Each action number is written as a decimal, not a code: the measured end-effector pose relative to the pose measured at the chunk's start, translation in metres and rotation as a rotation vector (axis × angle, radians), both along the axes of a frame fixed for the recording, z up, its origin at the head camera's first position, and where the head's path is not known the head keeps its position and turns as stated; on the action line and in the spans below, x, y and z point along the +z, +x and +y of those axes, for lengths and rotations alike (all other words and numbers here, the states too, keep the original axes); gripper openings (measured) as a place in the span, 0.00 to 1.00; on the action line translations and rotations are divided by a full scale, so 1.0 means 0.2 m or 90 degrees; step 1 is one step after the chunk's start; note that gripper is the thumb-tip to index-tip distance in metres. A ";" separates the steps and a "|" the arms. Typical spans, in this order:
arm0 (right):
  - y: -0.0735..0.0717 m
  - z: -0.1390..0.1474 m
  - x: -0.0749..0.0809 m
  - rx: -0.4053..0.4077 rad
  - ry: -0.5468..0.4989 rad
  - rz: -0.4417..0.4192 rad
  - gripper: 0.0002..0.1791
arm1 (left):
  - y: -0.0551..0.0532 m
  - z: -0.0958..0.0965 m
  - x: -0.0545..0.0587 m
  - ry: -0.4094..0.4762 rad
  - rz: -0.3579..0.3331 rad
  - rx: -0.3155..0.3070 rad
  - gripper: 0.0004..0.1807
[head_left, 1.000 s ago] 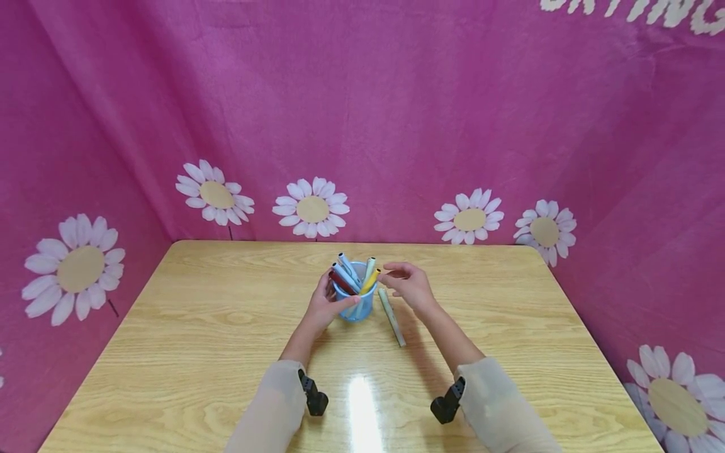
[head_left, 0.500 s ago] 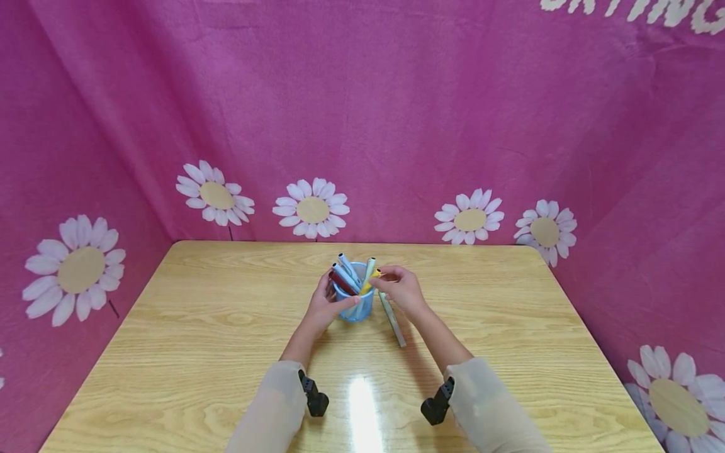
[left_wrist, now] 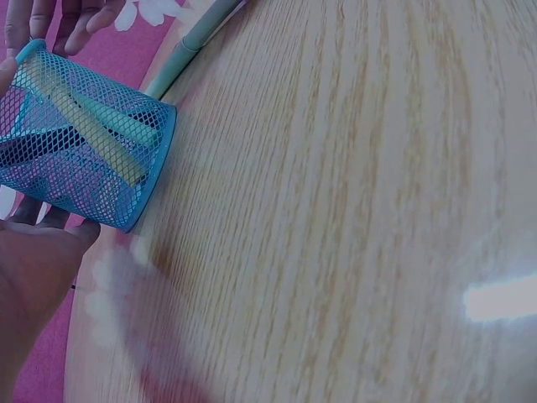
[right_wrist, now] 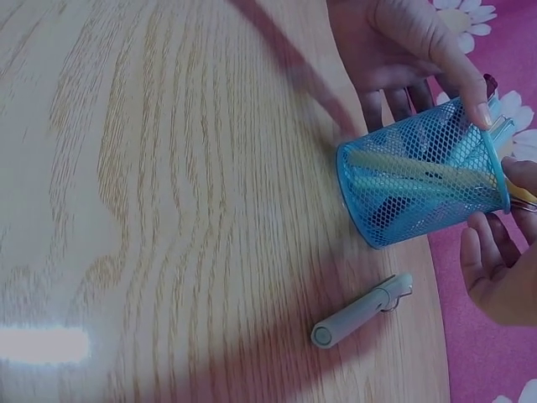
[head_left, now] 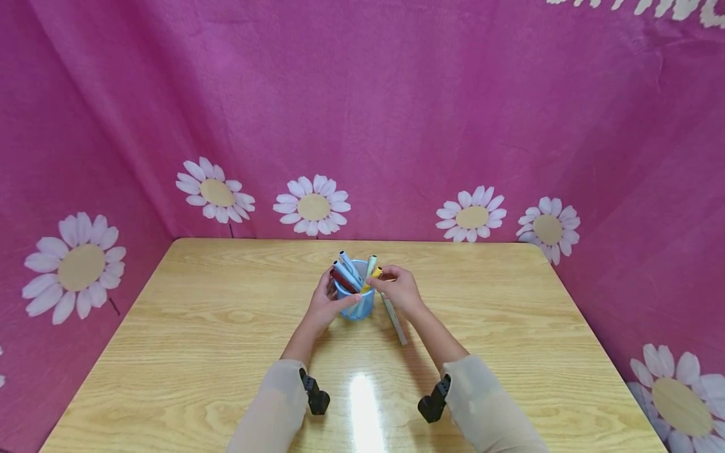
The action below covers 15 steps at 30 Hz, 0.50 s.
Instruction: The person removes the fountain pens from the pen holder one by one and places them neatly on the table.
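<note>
Left hand (head_left: 325, 308): fingers curved round blue mesh cup (head_left: 359, 310) | right hand (head_left: 401, 292): fingertips, partly hidden, seemingly pinch yellow marker (head_left: 374, 276) | pale green marker (right_wrist: 361, 313): on table (right_wrist: 210, 193)

pink fabric backdrop (head_left: 391, 126) | white daisies (head_left: 313, 206) | wood-grain table (head_left: 198, 314) | bright glare streak (head_left: 365, 412)

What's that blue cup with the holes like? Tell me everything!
The cup is round blue mesh, probably metal, with a solid rim and bottom edge. It stands upright on the wooden table, its open top holding several pens, including dark red and pale blue ones. The left hand grips it, thumb at the rim; nearby, the right hand pinches a yellow pen.
</note>
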State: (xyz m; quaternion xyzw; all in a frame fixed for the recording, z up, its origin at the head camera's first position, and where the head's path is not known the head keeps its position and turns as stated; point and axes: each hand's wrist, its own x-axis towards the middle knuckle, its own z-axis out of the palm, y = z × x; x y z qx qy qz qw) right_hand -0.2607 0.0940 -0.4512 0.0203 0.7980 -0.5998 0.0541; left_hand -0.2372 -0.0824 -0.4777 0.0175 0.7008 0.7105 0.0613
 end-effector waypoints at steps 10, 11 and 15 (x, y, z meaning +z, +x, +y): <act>-0.01 -0.01 0.00 -0.037 -0.019 0.015 0.14 | -0.05 0.01 -0.10 -0.016 0.020 0.024 0.50; -0.01 -0.01 0.01 -0.042 -0.020 0.021 0.14 | -0.05 0.01 -0.10 -0.020 0.016 0.026 0.50; -0.02 0.00 0.03 -0.055 -0.031 0.037 0.13 | -0.04 0.00 -0.09 -0.030 0.002 0.027 0.50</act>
